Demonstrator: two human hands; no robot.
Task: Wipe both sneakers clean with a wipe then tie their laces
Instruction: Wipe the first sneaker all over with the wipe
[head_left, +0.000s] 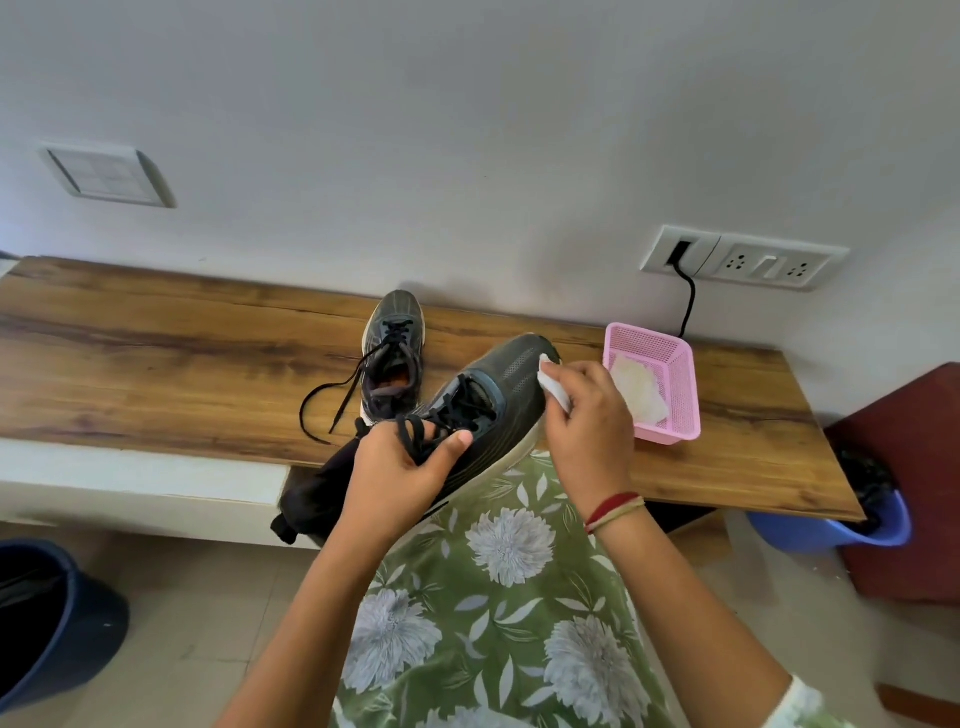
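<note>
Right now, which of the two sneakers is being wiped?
The nearer sneaker, gripped by the left hand, the right hand pressing a wipe on it; the other sneaker stands on the bench.

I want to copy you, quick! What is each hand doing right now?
Left hand: closed, holding the lifted sneaker by its laced top.
Right hand: closed, holding a white wipe against that sneaker's side.

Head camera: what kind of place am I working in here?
Likely a room in a home: a wooden counter, a wall socket panel with a cable plugged in, and a blue bin on the floor.
</note>
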